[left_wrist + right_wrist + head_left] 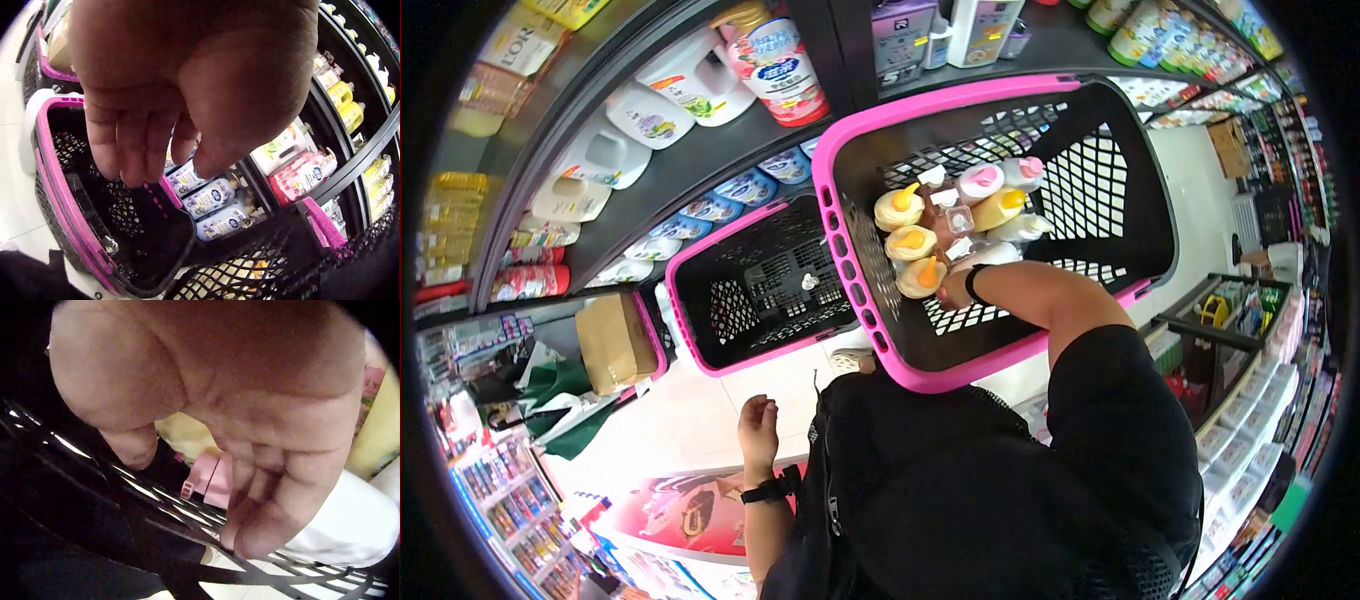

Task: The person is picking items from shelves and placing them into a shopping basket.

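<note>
My right hand (956, 290) reaches down into the large black basket with a pink rim (870, 320), beside several pump bottles with yellow-orange tops (912, 240). In the right wrist view its thumb stands apart from the loosely bent fingers (269, 534). A pink pump head (215, 478) shows behind the gap between them, and a white bottle (350, 525) lies right by the fingertips. Bottles with pink tops (980, 180) stand further in. My left hand (757, 430) hangs beside my body with loosely bent fingers, holding nothing.
A second pink-rimmed basket (690, 340) stands on the floor to the left, with a small white item (809, 282) inside. Shelves (670, 180) of detergent bottles run along the front. A cardboard box (615, 345) sits at the far left, and another display rack (1230, 350) at right.
</note>
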Motion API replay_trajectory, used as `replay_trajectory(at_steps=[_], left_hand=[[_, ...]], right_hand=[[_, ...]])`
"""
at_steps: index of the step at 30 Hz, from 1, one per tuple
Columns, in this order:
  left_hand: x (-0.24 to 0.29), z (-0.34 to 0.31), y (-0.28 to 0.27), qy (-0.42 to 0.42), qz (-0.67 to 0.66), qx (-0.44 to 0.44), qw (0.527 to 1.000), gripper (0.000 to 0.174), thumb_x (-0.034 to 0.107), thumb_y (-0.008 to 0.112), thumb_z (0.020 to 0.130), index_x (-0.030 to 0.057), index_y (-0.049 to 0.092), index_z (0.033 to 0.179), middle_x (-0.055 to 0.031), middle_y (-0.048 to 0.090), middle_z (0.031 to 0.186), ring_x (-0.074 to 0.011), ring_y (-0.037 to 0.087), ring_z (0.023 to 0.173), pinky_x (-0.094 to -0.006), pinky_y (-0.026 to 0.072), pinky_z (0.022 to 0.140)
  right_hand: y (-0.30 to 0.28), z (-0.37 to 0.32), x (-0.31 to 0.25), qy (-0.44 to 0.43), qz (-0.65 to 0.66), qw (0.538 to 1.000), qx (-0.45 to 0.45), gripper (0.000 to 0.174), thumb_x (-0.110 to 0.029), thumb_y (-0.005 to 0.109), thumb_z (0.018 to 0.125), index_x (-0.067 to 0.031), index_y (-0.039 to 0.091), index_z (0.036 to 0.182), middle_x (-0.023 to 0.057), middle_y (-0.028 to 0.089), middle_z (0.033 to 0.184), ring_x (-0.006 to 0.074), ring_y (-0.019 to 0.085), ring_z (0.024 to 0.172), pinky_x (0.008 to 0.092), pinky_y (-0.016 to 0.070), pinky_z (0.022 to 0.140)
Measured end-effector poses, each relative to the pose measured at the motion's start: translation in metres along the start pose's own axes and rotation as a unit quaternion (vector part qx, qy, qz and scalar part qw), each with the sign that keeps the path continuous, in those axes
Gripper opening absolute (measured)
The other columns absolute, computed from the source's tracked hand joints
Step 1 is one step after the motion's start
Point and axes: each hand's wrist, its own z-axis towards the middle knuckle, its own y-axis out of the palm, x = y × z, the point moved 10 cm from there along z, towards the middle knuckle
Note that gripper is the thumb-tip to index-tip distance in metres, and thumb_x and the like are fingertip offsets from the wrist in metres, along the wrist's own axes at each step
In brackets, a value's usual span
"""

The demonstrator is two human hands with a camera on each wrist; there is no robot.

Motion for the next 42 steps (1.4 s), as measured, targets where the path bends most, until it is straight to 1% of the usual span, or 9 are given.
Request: replay_trajectory(at_steps=[2, 4, 18, 21, 25, 28, 32, 37, 42], left_hand=[[-0.003, -0.011, 0.002, -0.013, -0.008, 0.01, 1.0, 0.023, 0.008, 0.062, 0.096, -0.0016, 0.058, 0.116, -0.0069, 0.066, 0.1, -0.0146, 0.061, 0.094, -0.0278, 0.0493, 0.086], [-0.01, -0.02, 0.001, -0.015, -0.017, 0.016, 1.0, 0.023, 0.009, 0.062, 0.096, -0.0017, 0.058, 0.116, -0.007, 0.066, 0.1, -0.0146, 0.061, 0.094, -0.0279, 0.0493, 0.086], [-0.034, -0.031, 0.011, -0.04, 0.008, 0.021, 0.999, 0.026, 0.012, 0.063, 0.097, -0.0023, 0.058, 0.118, -0.0084, 0.066, 0.102, -0.0156, 0.062, 0.095, -0.0288, 0.0496, 0.087], [-0.031, -0.03, 0.013, -0.035, 0.006, 0.018, 0.999, 0.026, 0.013, 0.063, 0.096, -0.0013, 0.058, 0.118, -0.0076, 0.065, 0.101, -0.0151, 0.062, 0.093, -0.0283, 0.0498, 0.083], [-0.034, -0.025, 0.017, -0.019, 0.012, 0.013, 1.0, 0.025, 0.013, 0.064, 0.095, 0.0009, 0.058, 0.116, -0.0051, 0.064, 0.096, -0.0135, 0.061, 0.086, -0.0272, 0.0504, 0.075], [-0.037, -0.022, 0.018, -0.023, 0.021, 0.011, 0.999, 0.025, 0.013, 0.064, 0.095, 0.0009, 0.058, 0.116, -0.005, 0.064, 0.096, -0.0132, 0.061, 0.085, -0.0271, 0.0503, 0.074], [-0.038, -0.019, 0.017, -0.009, 0.055, 0.006, 0.998, 0.026, 0.014, 0.064, 0.095, 0.0007, 0.058, 0.117, -0.0047, 0.063, 0.096, -0.0127, 0.06, 0.084, -0.0271, 0.05, 0.073], [-0.039, -0.023, 0.015, -0.031, 0.089, 0.0, 0.995, 0.031, 0.017, 0.064, 0.096, -0.0031, 0.058, 0.118, -0.0101, 0.067, 0.098, -0.0176, 0.063, 0.09, -0.0307, 0.0504, 0.082], [-0.041, -0.027, 0.014, -0.046, 0.091, 0.004, 0.995, 0.034, 0.019, 0.064, 0.095, -0.0042, 0.059, 0.119, -0.0137, 0.068, 0.101, -0.0207, 0.065, 0.094, -0.0329, 0.0508, 0.086]], right_hand=[[-0.007, 0.001, -0.024, -0.06, -0.093, 0.994, 0.017, 0.044, -0.042, 0.066, 0.089, -0.0037, 0.068, 0.11, 0.0201, 0.071, 0.101, 0.0362, 0.068, 0.097, 0.0446, 0.0534, 0.087], [-0.01, -0.003, -0.022, -0.019, -0.058, 0.997, 0.045, 0.041, -0.041, 0.06, 0.093, -0.0034, 0.072, 0.101, 0.0196, 0.072, 0.098, 0.0364, 0.069, 0.095, 0.0457, 0.0542, 0.085], [0.015, 0.003, 0.0, 0.146, -0.096, 0.984, -0.04, 0.031, -0.026, 0.064, 0.088, -0.0045, 0.072, 0.109, 0.0182, 0.072, 0.108, 0.0311, 0.069, 0.102, 0.0414, 0.056, 0.085], [-0.015, -0.027, -0.014, 0.085, -0.072, 0.994, 0.014, 0.029, -0.025, 0.065, 0.087, -0.0052, 0.072, 0.107, 0.0174, 0.072, 0.106, 0.0324, 0.069, 0.102, 0.042, 0.0558, 0.085], [0.013, 0.022, -0.006, -0.015, -0.077, 0.996, 0.044, 0.028, -0.03, 0.065, 0.086, -0.0087, 0.071, 0.103, 0.017, 0.072, 0.102, 0.0354, 0.068, 0.097, 0.0433, 0.0552, 0.086], [0.0, 0.024, -0.008, -0.099, -0.073, 0.99, 0.073, 0.026, -0.031, 0.063, 0.088, -0.0113, 0.071, 0.103, 0.0128, 0.073, 0.099, 0.0297, 0.069, 0.088, 0.0422, 0.0561, 0.079], [-0.014, -0.004, 0.016, 0.139, 0.103, 0.982, -0.069, 0.03, -0.039, 0.06, 0.089, -0.0146, 0.071, 0.103, 0.0036, 0.073, 0.092, 0.0151, 0.067, 0.072, 0.0339, 0.0544, 0.067], [-0.004, 0.014, 0.032, 0.112, 0.092, 0.989, -0.028, 0.037, -0.046, 0.059, 0.091, -0.0152, 0.069, 0.109, 0.0011, 0.072, 0.087, 0.0129, 0.066, 0.072, 0.0297, 0.0533, 0.065], [-0.009, -0.025, 0.021, 0.156, 0.064, 0.967, -0.193, 0.043, -0.048, 0.055, 0.094, -0.0126, 0.071, 0.111, 0.0031, 0.074, 0.096, 0.0159, 0.069, 0.078, 0.0376, 0.0545, 0.074]])
